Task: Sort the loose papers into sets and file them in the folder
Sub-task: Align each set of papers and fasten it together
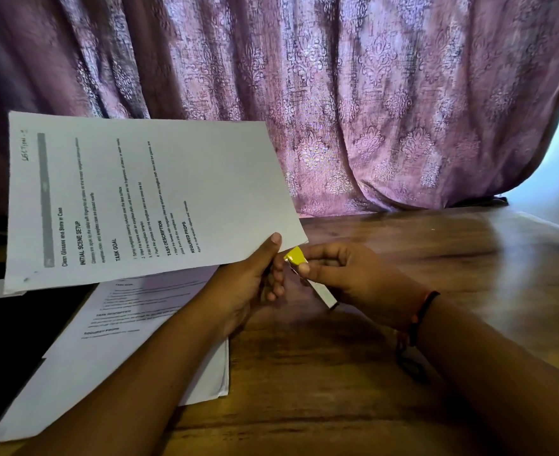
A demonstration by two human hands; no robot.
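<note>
My left hand (255,278) holds a set of printed white papers (146,199) by the lower right corner, lifted above the table and tilted. Close beside that corner, my right hand (347,274) pinches a small yellow and white object (296,256), perhaps a clip or stapler; I cannot tell which. A stack of more printed papers (113,350) lies flat on the table under my left forearm. A dark flat thing (11,327) at the left, perhaps the folder, lies partly under the papers.
The wooden table (386,373) stretches to the right and front. A pink patterned curtain (370,110) hangs right behind the table. A thread band is on my right wrist.
</note>
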